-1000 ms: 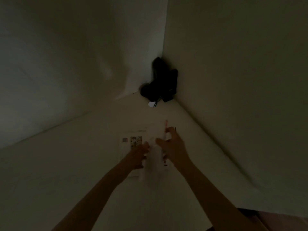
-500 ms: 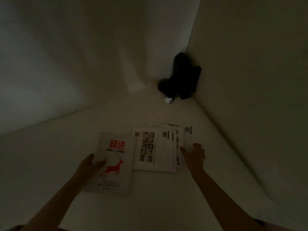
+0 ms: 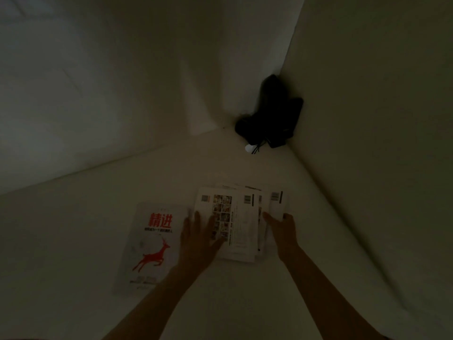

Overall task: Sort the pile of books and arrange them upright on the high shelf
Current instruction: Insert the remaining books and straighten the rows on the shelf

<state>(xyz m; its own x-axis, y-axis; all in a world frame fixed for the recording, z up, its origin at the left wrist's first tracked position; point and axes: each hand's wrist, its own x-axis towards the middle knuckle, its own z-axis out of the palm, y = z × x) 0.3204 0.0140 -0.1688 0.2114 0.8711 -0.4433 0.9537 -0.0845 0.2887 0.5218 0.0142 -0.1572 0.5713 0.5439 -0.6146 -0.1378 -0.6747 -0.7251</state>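
Note:
A white book with red characters and a red deer point(image 3: 152, 244) lies flat on the pale shelf surface point(image 3: 73, 241), apart from the rest. To its right a fanned pile of white books point(image 3: 242, 224) lies face down, barcodes showing. My left hand point(image 3: 198, 239) rests flat with straight fingers on the top book of the pile, at its left edge. My right hand point(image 3: 282, 227) holds the rightmost book point(image 3: 277, 204) of the pile, thumb on its right edge and fingers over its near end. The light is very dim.
A black bundle with cords and a small white round thing point(image 3: 269, 119) sits in the far corner. Pale walls close the space at the back left point(image 3: 122, 94) and the right point(image 3: 367, 119).
My left hand has let go of the deer book, which now lies flat, and moved right onto the pile. My right hand stays at the pile's right edge.

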